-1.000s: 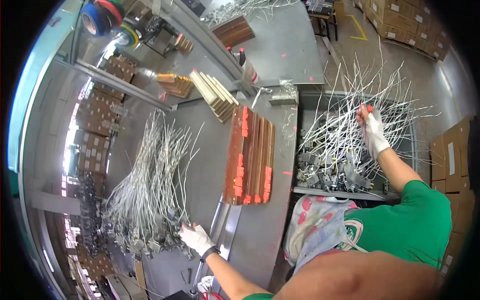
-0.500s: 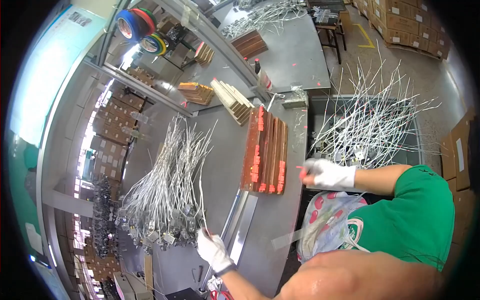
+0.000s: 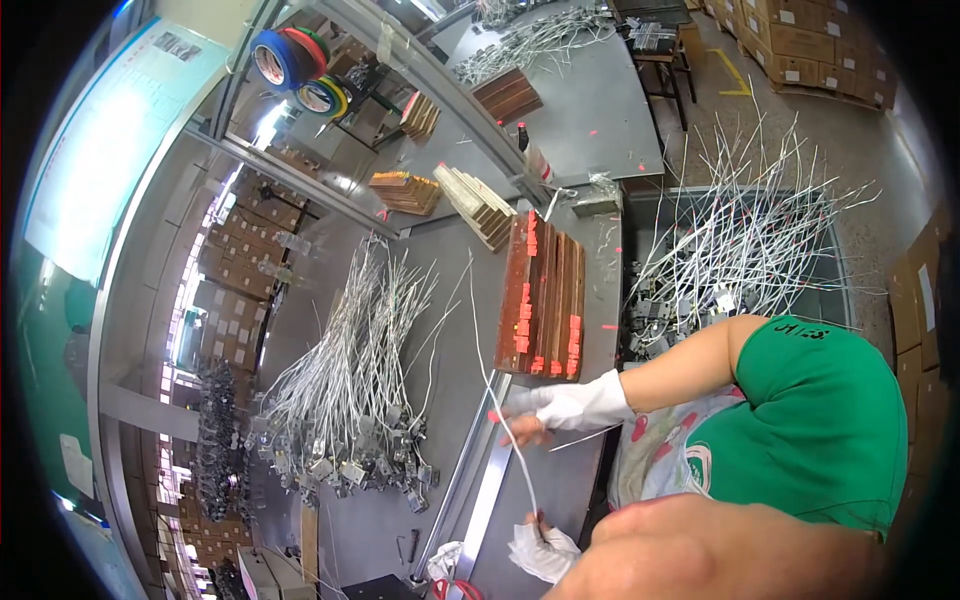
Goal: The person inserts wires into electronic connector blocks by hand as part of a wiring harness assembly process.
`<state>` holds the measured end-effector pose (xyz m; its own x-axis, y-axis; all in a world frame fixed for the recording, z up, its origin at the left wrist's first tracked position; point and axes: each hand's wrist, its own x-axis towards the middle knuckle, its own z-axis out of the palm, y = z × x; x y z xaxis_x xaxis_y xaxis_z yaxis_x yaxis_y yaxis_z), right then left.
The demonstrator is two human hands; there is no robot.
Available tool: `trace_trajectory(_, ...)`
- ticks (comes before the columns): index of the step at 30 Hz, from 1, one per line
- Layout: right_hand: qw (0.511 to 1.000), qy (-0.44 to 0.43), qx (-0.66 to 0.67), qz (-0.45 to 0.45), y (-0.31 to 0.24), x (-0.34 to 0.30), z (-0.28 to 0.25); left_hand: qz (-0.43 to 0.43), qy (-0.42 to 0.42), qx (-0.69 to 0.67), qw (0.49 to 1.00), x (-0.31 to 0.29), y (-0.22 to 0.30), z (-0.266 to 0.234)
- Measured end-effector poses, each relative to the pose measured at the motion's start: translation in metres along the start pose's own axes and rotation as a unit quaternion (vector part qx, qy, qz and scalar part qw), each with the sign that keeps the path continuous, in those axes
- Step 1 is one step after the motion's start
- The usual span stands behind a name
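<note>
1. A white cable (image 3: pixel 517 447), thin, smooth-looking and gently bowed, stretches above the grey bench (image 3: pixel 575 485), its free upper end left of the brown boards (image 3: pixel 540 300)
2. The left hand (image 3: pixel 543 552), in a white fabric glove with bare fingertips, pinches that cable near its lower end
3. The right hand (image 3: pixel 555 408), gloved alike, has its blurred fingers at the cable's middle; I cannot tell whether they grip it, though a small red patch shows by the fingertips
4. A second pale cable (image 3: pixel 585 438) slants just below the right hand
5. To the left, a cable bundle (image 3: pixel 345 335) fans out, wiry and whitish, with boxy grey fittings (image 3: pixel 350 460) clustered at its near end
6. The boards stand packed together, reddish-brown and flat-faced, dotted with bright red pieces
7. Dark lettering marks the green sleeve (image 3: pixel 830 370); the white labels on the stacked cartons (image 3: pixel 800 45) are too small to read
</note>
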<state>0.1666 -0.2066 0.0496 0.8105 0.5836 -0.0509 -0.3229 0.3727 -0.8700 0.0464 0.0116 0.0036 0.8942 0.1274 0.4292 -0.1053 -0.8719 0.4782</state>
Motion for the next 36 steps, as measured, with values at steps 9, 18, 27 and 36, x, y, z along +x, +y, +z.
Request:
trace_trajectory(9,0.982,0.135,0.063,-0.112,0.005,-0.034,-0.035,0.123,-0.166,-0.13,0.97,0.043,0.046,0.045)
trace_trajectory(18,0.913,0.38,0.12,-0.086,0.01,-0.053,-0.129,0.104,-0.258,-0.225,0.934,0.073,0.132,0.094)
trace_trajectory(27,0.918,0.39,0.078,0.012,-0.002,-0.053,-0.168,0.121,-0.261,-0.188,0.939,0.075,0.162,0.132)
trace_trajectory(36,0.925,0.365,0.109,0.005,-0.001,-0.058,-0.153,0.076,-0.256,-0.199,0.943,0.066,0.174,0.131)
